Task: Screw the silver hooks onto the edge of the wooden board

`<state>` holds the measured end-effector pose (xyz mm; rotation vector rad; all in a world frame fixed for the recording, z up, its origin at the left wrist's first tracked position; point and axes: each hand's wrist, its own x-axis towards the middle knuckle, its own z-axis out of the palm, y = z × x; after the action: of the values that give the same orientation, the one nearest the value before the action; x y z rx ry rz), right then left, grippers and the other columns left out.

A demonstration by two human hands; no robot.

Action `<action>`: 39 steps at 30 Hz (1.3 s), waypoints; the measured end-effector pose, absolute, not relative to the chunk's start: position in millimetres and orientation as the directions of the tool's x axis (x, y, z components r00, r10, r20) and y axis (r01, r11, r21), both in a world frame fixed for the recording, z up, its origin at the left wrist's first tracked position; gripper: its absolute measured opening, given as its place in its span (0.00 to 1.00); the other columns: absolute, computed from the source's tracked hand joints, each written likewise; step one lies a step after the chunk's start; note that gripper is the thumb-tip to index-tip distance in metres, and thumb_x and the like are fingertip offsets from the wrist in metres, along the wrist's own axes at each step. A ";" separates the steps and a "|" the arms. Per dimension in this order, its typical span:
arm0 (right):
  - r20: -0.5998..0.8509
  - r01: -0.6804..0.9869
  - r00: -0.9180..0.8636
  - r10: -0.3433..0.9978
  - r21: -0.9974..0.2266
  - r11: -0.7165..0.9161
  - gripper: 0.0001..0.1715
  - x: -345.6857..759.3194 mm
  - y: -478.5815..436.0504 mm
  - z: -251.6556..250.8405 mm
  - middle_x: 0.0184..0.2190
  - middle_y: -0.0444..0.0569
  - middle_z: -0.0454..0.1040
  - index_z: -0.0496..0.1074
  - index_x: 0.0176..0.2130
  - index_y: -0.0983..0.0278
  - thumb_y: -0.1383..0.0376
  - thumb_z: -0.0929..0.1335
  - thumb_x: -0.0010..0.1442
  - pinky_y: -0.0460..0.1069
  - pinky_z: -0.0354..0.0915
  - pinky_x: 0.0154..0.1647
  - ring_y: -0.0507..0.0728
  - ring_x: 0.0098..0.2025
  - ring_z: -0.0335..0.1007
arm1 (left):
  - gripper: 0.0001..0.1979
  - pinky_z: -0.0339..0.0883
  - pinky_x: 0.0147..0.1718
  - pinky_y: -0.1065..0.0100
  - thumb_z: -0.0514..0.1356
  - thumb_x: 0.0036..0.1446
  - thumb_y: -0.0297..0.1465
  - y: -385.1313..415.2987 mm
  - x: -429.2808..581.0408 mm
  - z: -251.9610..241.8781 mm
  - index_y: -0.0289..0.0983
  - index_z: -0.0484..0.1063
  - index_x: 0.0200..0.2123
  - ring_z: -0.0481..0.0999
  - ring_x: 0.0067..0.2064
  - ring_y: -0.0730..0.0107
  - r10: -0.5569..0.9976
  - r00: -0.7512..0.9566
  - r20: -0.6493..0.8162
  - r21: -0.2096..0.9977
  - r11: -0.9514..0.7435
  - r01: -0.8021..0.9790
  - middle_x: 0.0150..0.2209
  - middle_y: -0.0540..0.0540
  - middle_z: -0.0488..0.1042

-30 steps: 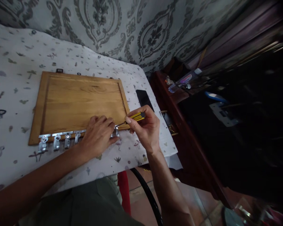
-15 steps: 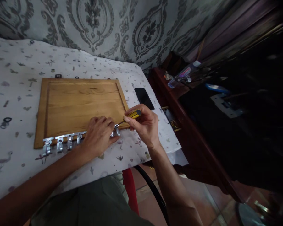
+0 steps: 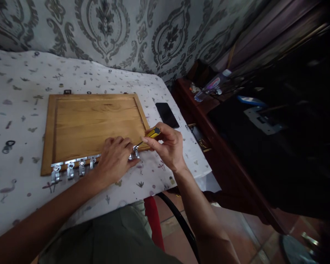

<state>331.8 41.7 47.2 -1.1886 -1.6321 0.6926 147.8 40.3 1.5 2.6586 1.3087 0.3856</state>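
Note:
A framed wooden panel lies flat on the table, and a silver metal hook rail runs along its near edge. My left hand is closed over the rail's right part, its fingers on the panel and its thumb by the end hook. Between the thumb and fingers of my right hand is a yellow and black screwdriver. Its shaft slants down to the left, the tip at the rail near the end hook. Any screw under the tip is too small to make out.
A black phone lies right of the panel on the patterned tablecloth. Past the table's right edge, dark red furniture carries a clear plastic bottle. A grey plate-like part rests on a black surface. Patterned fabric hangs behind.
My right hand and the screwdriver handle have shifted slightly left, the tip staying at the rail. My left hand holds its place. The camera view has moved a little.

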 end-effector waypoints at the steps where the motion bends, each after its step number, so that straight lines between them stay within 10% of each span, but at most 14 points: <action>1: 0.387 0.401 -0.036 0.922 -0.839 0.368 0.24 329.8 42.1 46.2 0.25 0.40 0.68 0.69 0.26 0.62 0.50 0.78 0.56 0.45 0.63 0.22 0.47 0.23 0.63 | 0.17 0.62 0.47 0.50 0.68 0.61 0.42 40.4 147.6 1.1 0.35 0.76 0.46 0.75 0.50 0.47 0.792 0.588 0.164 0.249 -0.610 0.752 0.46 0.41 0.80; 12: 0.132 0.074 -0.242 0.961 -0.985 0.154 0.23 341.0 41.3 56.2 0.40 0.46 0.80 0.77 0.46 0.60 0.50 0.77 0.57 0.46 0.78 0.33 0.48 0.29 0.76 | 0.17 0.61 0.45 0.52 0.68 0.61 0.42 39.7 147.8 2.3 0.35 0.76 0.43 0.75 0.48 0.50 0.784 0.594 0.177 0.218 -0.620 0.754 0.43 0.41 0.79; 22: 0.415 0.513 0.034 0.909 -0.788 0.341 0.32 329.1 45.2 41.2 0.19 0.36 0.60 0.61 0.24 0.61 0.44 0.77 0.53 0.45 0.59 0.23 0.47 0.22 0.57 | 0.18 0.62 0.47 0.51 0.68 0.61 0.43 39.4 148.1 2.4 0.34 0.77 0.45 0.74 0.50 0.48 0.794 0.590 0.148 0.243 -0.608 0.756 0.47 0.40 0.80; 32: 0.168 0.108 -0.189 0.967 -0.976 0.191 0.26 341.2 37.4 55.4 0.45 0.45 0.78 0.74 0.51 0.57 0.51 0.77 0.57 0.47 0.78 0.32 0.48 0.29 0.76 | 0.16 0.62 0.47 0.51 0.66 0.63 0.42 38.8 147.9 4.1 0.35 0.77 0.44 0.74 0.49 0.48 0.791 0.591 0.160 0.262 -0.611 0.747 0.45 0.40 0.79; 39: 0.261 0.237 -0.020 0.965 -0.936 0.259 0.26 332.0 41.4 46.1 0.25 0.39 0.71 0.69 0.28 0.61 0.46 0.79 0.51 0.44 0.62 0.18 0.46 0.20 0.62 | 0.16 0.62 0.47 0.51 0.66 0.63 0.41 39.1 147.3 2.5 0.35 0.77 0.46 0.74 0.50 0.48 0.791 0.587 0.172 0.268 -0.611 0.745 0.46 0.39 0.79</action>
<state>332.0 41.4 46.1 -1.1812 -1.4864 0.8779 147.3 39.1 2.5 2.6463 1.2920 0.4113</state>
